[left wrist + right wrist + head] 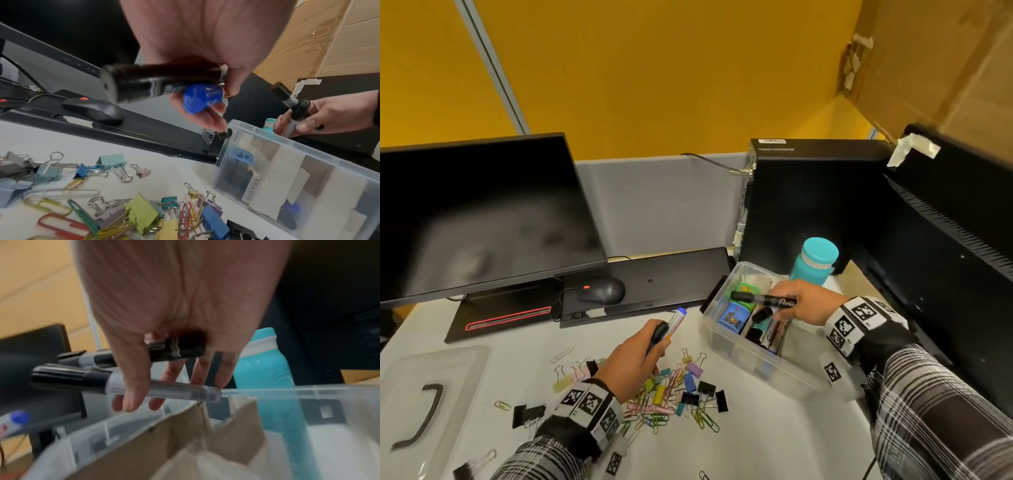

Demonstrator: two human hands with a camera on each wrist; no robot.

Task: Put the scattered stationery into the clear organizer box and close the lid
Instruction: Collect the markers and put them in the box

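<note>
My left hand [640, 349] hovers above the clip pile and grips two markers: a black marker [156, 82] and a white marker with a blue cap [202, 97]. My right hand [804, 301] is over the clear organizer box [756, 363], holding a black marker [176, 350] and a white-bodied marker with a black cap [123, 384], both lying level above the box. Inside the box sit a blue sharpener [732, 317], an eraser [249, 190] and several markers [770, 337]. Binder clips and paper clips [674, 390] lie scattered on the table.
The clear lid [458, 370] with a dark handle lies at the front left. A monitor [482, 212], keyboard [664, 274] and mouse [602, 290] stand behind the clips. A teal bottle [815, 260] and a black PC tower [808, 205] are behind the box.
</note>
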